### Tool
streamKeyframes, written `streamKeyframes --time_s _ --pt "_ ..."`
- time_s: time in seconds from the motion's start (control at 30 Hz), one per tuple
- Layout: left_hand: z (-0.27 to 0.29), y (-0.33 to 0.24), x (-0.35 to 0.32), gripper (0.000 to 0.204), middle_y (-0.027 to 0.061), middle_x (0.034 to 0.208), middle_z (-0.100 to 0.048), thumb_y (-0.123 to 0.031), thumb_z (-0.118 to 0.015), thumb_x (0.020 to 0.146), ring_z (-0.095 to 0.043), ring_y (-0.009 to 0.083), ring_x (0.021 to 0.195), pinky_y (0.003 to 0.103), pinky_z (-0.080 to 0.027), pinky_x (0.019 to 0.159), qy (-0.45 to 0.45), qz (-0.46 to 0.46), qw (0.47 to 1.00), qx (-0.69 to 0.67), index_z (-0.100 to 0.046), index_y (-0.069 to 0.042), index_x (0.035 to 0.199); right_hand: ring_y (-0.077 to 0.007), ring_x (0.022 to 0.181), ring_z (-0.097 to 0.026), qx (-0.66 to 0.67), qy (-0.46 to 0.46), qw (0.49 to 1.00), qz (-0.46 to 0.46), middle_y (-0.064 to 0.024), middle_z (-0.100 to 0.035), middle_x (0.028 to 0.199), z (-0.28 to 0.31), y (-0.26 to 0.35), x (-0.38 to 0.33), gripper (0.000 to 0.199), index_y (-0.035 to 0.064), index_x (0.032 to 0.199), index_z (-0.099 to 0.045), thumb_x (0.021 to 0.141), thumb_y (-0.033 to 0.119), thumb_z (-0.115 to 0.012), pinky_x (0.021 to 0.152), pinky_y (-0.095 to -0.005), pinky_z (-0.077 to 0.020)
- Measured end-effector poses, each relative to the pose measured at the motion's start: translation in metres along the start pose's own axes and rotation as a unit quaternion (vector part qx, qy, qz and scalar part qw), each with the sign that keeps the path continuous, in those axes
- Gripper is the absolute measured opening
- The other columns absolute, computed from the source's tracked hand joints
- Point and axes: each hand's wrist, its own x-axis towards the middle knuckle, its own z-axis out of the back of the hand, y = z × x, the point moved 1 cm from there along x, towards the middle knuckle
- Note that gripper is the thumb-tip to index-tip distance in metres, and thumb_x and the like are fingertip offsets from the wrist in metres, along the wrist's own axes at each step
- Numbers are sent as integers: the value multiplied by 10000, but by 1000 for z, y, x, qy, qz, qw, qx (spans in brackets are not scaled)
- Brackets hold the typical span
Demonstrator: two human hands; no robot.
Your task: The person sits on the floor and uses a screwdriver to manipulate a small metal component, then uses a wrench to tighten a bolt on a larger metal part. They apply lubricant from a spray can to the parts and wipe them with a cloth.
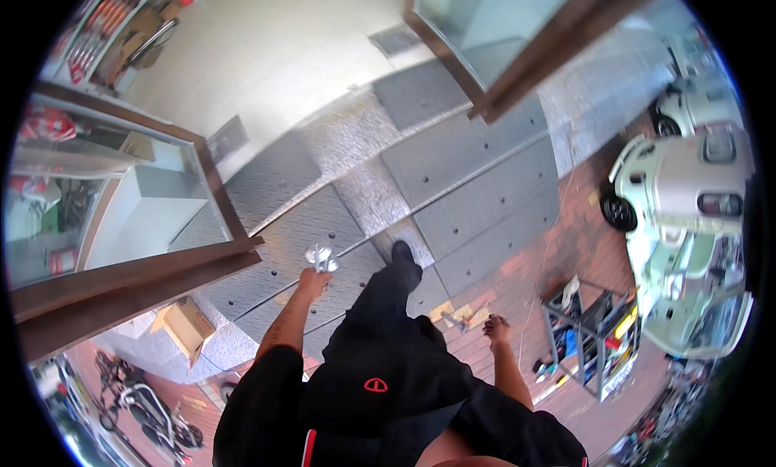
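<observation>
Out in front on the left, my left hand (314,283) is closed on a shiny silver metal part (323,258) with rounded pieces; its exact kind is too small to make out. My fingers wrap round its near end, above the grey ramp plates (323,216). On the right, my right hand (499,330) hangs beside my body with its fingers loosely bent and slightly apart. Nothing shows in it. My foot in a dark shoe (402,253) is on the ramp.
Brown-framed glass doors stand open at left (226,192) and right (478,87) of the doorway. A cardboard box (184,330) sits at the left. To the right are a metal tool cart (594,334) and a pale green vehicle (687,192). Motorcycles (153,414) stand at lower left.
</observation>
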Motion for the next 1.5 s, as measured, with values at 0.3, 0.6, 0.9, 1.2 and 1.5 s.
streamKeyframes --time_s 0.3,0.6,0.9,1.2,1.5 --pt "46 -170 50 336 119 682 -653 -292 -725 753 -655 270 606 380 -522 580 -75 -124 984 99 -650 10 878 -227 664 -603 -458 285 828 154 -104 -611 757 -16 138 56 152 70 940 -606 901 212 -572 559 -364 -498" --pt "155 -186 6 339 124 679 -665 -314 -729 739 -656 248 598 368 -529 575 -107 94 990 16 -661 -1 851 -293 664 -627 -733 306 535 288 -116 -644 699 -138 357 205 186 121 813 -637 849 264 -524 569 -505 -476" --pt "235 -230 -55 211 60 564 -535 -229 -723 782 -515 181 425 341 -410 372 -164 212 924 -272 -594 -67 747 -140 593 -612 -242 363 869 232 -59 -636 733 -626 688 -112 238 20 911 -658 907 254 -614 485 -294 -459" --pt "272 -229 55 174 58 606 -524 -267 -538 917 -546 194 483 361 -440 401 51 210 961 -171 -604 -113 871 -186 642 -647 -461 389 760 242 -85 -680 810 -761 706 -101 274 5 976 -665 924 262 -586 554 -318 -510" --pt "486 -454 118 413 85 539 -630 -419 -546 898 -652 205 519 385 -513 476 28 116 992 47 -660 -95 668 -201 595 -623 -441 366 810 125 -122 -649 767 -854 845 -160 198 11 989 -626 942 181 -537 483 -318 -482"
